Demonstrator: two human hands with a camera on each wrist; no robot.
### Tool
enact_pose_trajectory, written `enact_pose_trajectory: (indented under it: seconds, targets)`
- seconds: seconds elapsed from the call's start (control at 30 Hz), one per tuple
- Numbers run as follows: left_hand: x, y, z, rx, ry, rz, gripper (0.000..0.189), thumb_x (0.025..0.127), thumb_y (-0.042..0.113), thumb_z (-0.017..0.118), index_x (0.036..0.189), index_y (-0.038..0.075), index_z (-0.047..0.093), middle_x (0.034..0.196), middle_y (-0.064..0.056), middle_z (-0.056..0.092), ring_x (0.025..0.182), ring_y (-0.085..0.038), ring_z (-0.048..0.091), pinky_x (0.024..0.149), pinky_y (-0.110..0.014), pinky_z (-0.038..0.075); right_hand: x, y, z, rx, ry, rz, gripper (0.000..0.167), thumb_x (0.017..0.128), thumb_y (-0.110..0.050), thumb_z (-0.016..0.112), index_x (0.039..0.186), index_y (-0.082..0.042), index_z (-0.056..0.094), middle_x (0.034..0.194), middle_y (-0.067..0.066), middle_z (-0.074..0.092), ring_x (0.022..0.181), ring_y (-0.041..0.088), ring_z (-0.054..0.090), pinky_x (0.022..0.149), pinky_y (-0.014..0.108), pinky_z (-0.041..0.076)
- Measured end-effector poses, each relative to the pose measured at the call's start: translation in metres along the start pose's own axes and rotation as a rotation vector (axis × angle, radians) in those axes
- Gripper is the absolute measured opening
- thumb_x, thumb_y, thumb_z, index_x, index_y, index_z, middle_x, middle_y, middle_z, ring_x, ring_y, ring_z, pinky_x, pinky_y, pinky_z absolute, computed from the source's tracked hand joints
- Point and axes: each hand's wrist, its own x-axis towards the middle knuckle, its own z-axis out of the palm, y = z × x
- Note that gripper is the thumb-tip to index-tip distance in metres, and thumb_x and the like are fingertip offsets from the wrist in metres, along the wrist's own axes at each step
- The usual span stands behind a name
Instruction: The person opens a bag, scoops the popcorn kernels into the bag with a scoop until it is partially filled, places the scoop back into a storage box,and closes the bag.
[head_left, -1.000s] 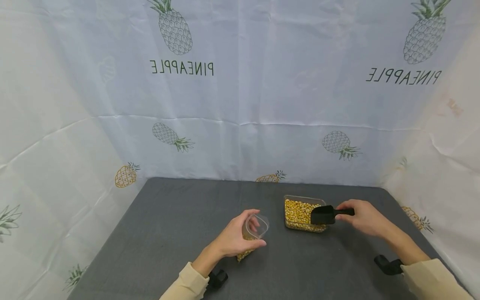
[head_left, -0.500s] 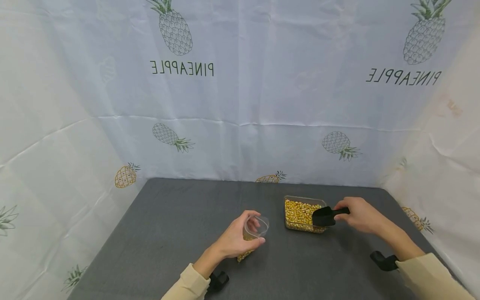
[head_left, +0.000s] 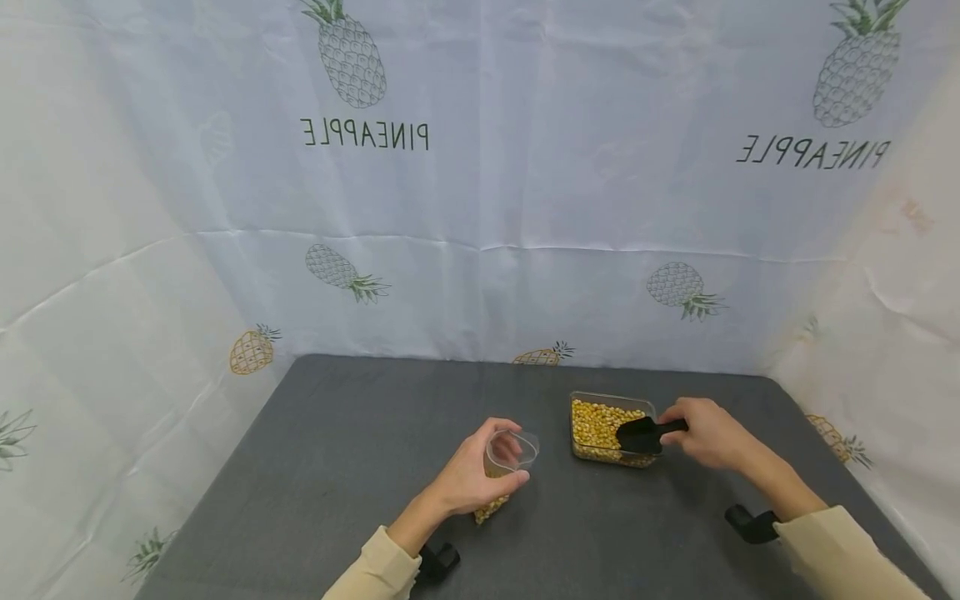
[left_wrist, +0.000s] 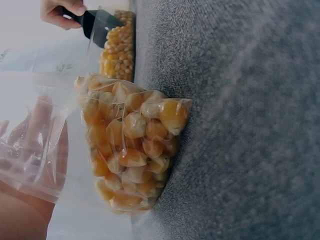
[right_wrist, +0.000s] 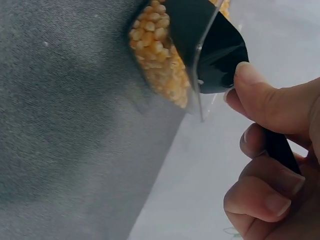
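Note:
My left hand [head_left: 474, 473] grips a clear plastic bag [head_left: 513, 452] round its upper part, keeping its mouth spread. Corn kernels [left_wrist: 132, 142] fill the bag's lower end, which rests on the table. To the right, my right hand [head_left: 708, 433] holds a black scoop [head_left: 640, 435] by its handle, thumb on top near the blade. The scoop's blade dips into the corn inside a clear rectangular container [head_left: 609, 458]; its front edge is hidden among the kernels. In the right wrist view the scoop [right_wrist: 220, 55] crosses the container's wall.
A dark grey cloth covers the table [head_left: 360, 442]. White curtains [head_left: 480, 167] with pineapple prints stand behind it and along both sides. Black wrist mounts [head_left: 752, 525] show at both forearms.
My right hand has moved slightly left, pushing the scoop further into the corn in the container. My left hand keeps its grip on the bag, nearly still.

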Motion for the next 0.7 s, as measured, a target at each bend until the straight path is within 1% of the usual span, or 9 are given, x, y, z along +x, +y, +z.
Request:
enact_pose_trajectory:
  seconds: [0.17, 0.4, 0.5, 0.63, 0.7]
  targets:
    - [0.000, 0.000, 0.000, -0.006, 0.011, 0.024, 0.050, 0.094, 0.028, 0.069, 0.136, 0.007, 0.049, 0.107, -0.002, 0.062, 0.094, -0.011, 0.062, 0.086, -0.032, 0.053, -0.001, 0.007, 0.008, 0.049, 0.008, 0.010, 0.025, 0.092, -0.009, 0.073, 0.113, 0.004, 0.071, 0.104, 0.013, 0.065, 0.091, 0.031, 0.064, 0.068, 0.039, 0.052]
    - [0.000, 0.000, 0.000, -0.004, 0.014, 0.016, 0.049, 0.095, 0.027, 0.068, 0.136, 0.007, 0.050, 0.107, 0.000, 0.061, 0.093, -0.010, 0.061, 0.086, -0.031, 0.053, 0.001, 0.016, 0.022, 0.104, 0.023, -0.013, 0.026, 0.093, -0.011, 0.073, 0.114, 0.003, 0.072, 0.104, 0.010, 0.066, 0.094, 0.034, 0.065, 0.068, 0.039, 0.052]
    - [-0.001, 0.000, 0.001, 0.001, 0.015, 0.010, 0.050, 0.095, 0.028, 0.068, 0.136, 0.007, 0.050, 0.107, 0.000, 0.061, 0.094, -0.010, 0.061, 0.086, -0.031, 0.053, 0.002, 0.017, 0.026, 0.107, 0.034, -0.005, 0.025, 0.093, -0.011, 0.073, 0.114, 0.002, 0.072, 0.100, 0.006, 0.064, 0.089, 0.027, 0.062, 0.065, 0.037, 0.048]
    - [-0.001, 0.000, 0.000, 0.001, 0.016, -0.007, 0.049, 0.096, 0.028, 0.068, 0.136, 0.007, 0.050, 0.107, 0.001, 0.061, 0.094, -0.010, 0.061, 0.086, -0.031, 0.053, 0.002, 0.018, 0.032, 0.101, 0.071, -0.005, 0.023, 0.093, -0.010, 0.073, 0.113, 0.001, 0.073, 0.094, 0.002, 0.058, 0.075, 0.014, 0.051, 0.060, 0.031, 0.040]
    - [0.000, 0.000, 0.000, -0.007, 0.018, -0.010, 0.049, 0.096, 0.027, 0.068, 0.136, 0.007, 0.050, 0.107, 0.000, 0.061, 0.094, -0.009, 0.061, 0.086, -0.031, 0.053, 0.002, 0.017, 0.034, 0.098, 0.099, -0.012, 0.021, 0.092, -0.010, 0.074, 0.111, 0.000, 0.074, 0.094, 0.001, 0.057, 0.073, 0.011, 0.048, 0.059, 0.030, 0.040]
